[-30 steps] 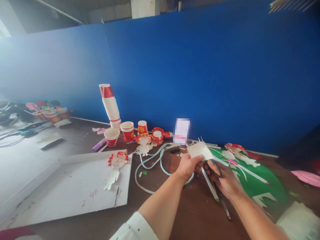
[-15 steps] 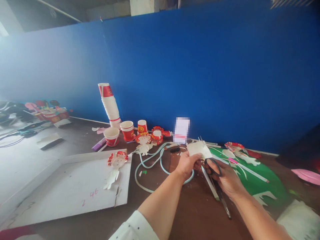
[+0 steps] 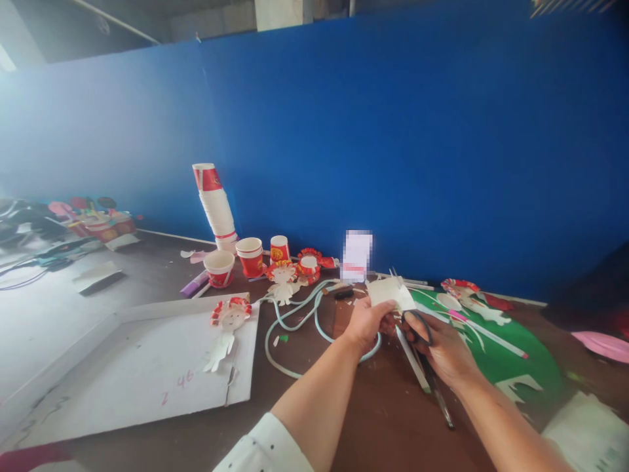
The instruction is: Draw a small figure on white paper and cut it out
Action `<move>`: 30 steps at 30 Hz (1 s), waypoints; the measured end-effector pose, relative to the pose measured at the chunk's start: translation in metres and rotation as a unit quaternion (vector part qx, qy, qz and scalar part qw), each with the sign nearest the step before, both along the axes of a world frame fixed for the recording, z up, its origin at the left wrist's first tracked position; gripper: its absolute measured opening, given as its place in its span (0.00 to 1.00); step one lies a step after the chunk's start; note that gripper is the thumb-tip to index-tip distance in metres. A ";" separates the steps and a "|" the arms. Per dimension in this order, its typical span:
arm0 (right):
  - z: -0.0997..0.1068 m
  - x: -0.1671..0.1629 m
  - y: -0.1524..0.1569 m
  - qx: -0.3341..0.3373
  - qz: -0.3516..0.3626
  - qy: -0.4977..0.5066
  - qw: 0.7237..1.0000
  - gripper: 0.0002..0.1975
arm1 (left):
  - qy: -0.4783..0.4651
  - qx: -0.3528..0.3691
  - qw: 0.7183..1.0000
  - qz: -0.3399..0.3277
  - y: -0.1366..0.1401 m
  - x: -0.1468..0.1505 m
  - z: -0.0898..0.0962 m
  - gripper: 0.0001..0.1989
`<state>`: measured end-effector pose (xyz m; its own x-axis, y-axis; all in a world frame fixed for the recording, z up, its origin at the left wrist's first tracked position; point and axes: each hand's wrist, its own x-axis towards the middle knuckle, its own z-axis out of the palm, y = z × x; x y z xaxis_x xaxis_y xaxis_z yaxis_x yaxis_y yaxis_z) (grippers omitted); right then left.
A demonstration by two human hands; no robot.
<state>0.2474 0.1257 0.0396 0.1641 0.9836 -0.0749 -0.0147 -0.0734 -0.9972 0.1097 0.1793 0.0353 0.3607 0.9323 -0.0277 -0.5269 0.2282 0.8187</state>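
Paper piece (image 3: pixel 390 293) is pinched by left hand (image 3: pixel 366 322) above tabletop (image 3: pixel 314 387) | scissors (image 3: pixel 417 328) are gripped closed-fisted by right hand (image 3: pixel 442 351), just right of paper | paper should be held taut, cuts kept short.

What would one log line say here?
left hand: holds paper | right hand: scissors at paper | behind: cups

cup stack (image 3: pixel 215 204) leans at the blue wall (image 3: pixel 393 131). three loose cups (image 3: pixel 249 257) stand just beside it. paper dolls (image 3: pixel 284 278) lie near the cups, one doll (image 3: pixel 227 322) on the white board (image 3: pixel 147 367). pale hose (image 3: pixel 295 314) loops on brown table (image 3: pixel 383 419). green sheet (image 3: pixel 511 360) at right carries white cutouts and a stick (image 3: pixel 491 338).
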 end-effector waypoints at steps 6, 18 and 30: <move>0.001 -0.003 -0.002 0.007 -0.010 0.011 1.000 0.11 | 0.005 -0.006 1.000 0.006 -0.001 0.000 0.002 0.16; 0.002 -0.005 -0.002 0.008 -0.011 -0.009 1.000 0.12 | 0.013 -0.006 1.000 0.006 0.000 -0.001 0.000 0.17; 0.010 -0.011 -0.004 0.026 -0.048 -0.082 0.995 0.14 | 0.005 0.000 1.000 0.018 0.002 0.000 -0.003 0.18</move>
